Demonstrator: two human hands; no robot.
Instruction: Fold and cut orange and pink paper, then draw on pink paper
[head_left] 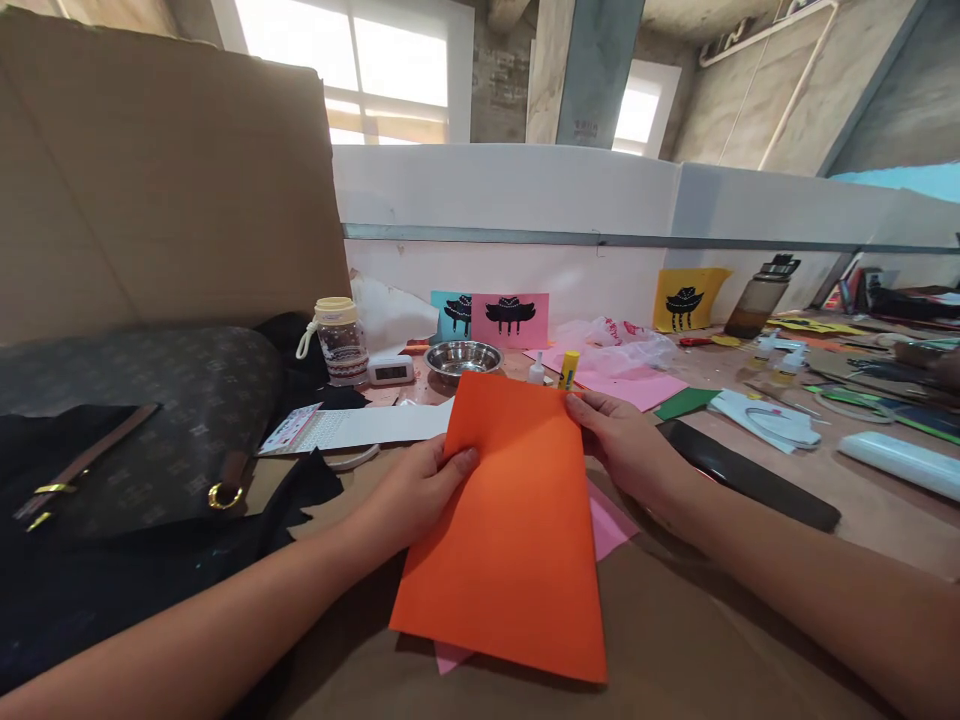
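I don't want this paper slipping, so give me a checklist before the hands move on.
1. Left hand grips the smooth orange rectangular paper: ok, thumb over its left edge.
2. Right hand grips it too: ok, near the far right corner.
3. Pink paper underneath fully visible: not ok, mostly covered, only parts poke out.
4. Orange paper a single layer: cannot tell.
5. Yellow cylindrical tube clear of both hands: ok, standing beyond the orange paper.

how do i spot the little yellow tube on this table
Find the large orange sheet held between the left hand and right hand. Just beyond its top edge stands the tube. Its yellow colour sets it apart from the small pale bottle to its left.
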